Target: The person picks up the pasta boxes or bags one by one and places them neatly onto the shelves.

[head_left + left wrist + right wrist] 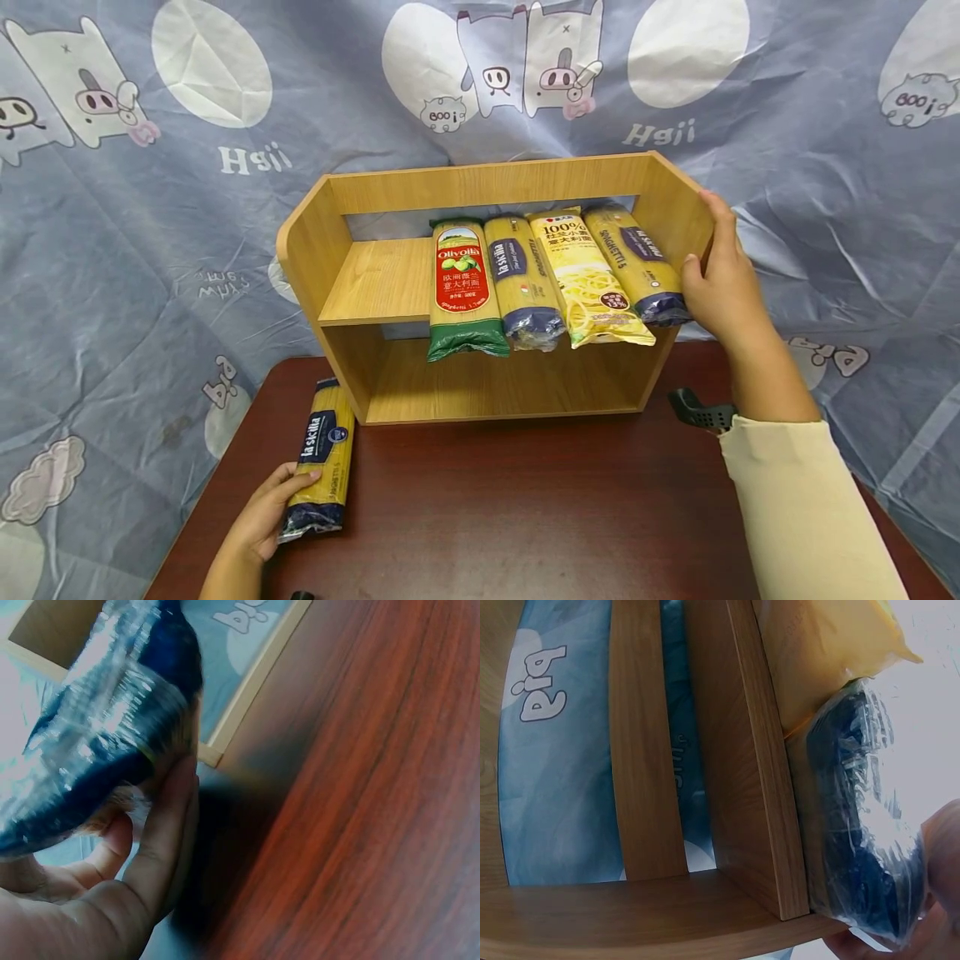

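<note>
At the table's left side, my left hand (262, 508) grips a blue-and-yellow spaghetti pack (330, 450), thumb across its front. The left wrist view shows the pack's crinkled plastic end (112, 727) above the fingers. My right hand (723, 283) holds the right side panel of a wooden shelf (506, 408), its thumb on the inner side near another blue-and-yellow spaghetti pack (637, 258). In the right wrist view that pack (862, 817) lies close to the hand, which is partly cut off.
On the upper board, left of that pack, lie a yellow pasta bag (585, 275), a spaghetti pack (525, 275) and a red-and-green pasta pack (465, 283); their ends overhang the front. The shelf stands on a dark red-brown table (517, 508) before a patterned cloth (360, 100).
</note>
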A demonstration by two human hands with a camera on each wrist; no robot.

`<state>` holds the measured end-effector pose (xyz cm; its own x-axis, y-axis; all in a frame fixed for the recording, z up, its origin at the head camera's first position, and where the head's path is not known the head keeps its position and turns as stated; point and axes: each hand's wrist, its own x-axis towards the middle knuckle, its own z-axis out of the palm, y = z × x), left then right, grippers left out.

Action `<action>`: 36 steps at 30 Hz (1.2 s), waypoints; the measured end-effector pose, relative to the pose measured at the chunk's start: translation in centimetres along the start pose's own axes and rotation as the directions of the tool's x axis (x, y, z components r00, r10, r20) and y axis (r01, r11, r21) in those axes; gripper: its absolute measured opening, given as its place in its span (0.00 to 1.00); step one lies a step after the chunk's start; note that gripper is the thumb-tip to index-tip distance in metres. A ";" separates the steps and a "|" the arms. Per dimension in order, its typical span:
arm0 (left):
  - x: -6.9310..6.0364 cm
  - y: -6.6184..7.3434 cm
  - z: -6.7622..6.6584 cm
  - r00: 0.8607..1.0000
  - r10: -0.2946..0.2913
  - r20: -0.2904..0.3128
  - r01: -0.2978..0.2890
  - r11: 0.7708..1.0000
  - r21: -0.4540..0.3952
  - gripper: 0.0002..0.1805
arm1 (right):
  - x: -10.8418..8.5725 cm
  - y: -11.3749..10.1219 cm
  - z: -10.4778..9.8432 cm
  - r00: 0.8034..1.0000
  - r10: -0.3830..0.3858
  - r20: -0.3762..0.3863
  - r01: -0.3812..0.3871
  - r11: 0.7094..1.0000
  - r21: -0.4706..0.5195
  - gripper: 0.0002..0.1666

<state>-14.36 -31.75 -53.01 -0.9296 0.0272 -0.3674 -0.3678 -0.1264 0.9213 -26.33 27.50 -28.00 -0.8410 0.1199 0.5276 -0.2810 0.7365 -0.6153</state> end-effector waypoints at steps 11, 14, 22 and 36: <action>0.0 -0.2 -0.2 0.994 0.002 0.108 0.005 0.998 -0.060 0.06 | 0.1 -0.2 -0.1 1.000 0.005 0.007 -0.005 1.000 0.007 0.46; 0.2 -0.3 -0.4 0.985 0.004 0.170 0.010 0.996 -0.084 0.09 | 0.0 -0.3 -0.1 1.000 0.006 0.003 -0.006 1.000 0.009 0.46; 0.2 -0.3 -0.1 0.988 0.008 0.156 0.009 0.994 -0.109 0.13 | 0.0 -0.1 -0.1 1.000 0.008 0.003 -0.008 1.000 0.002 0.46; 0.3 -0.4 0.5 1.000 0.002 0.025 0.000 0.996 -0.093 0.26 | -0.1 -0.3 -0.1 1.000 0.004 0.005 -0.004 1.000 -0.006 0.46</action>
<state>-14.49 -31.18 -53.46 -0.9308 0.0516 -0.3619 -0.3642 -0.2178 0.9055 -26.17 27.35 -27.84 -0.8444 0.1192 0.5223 -0.2751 0.7401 -0.6136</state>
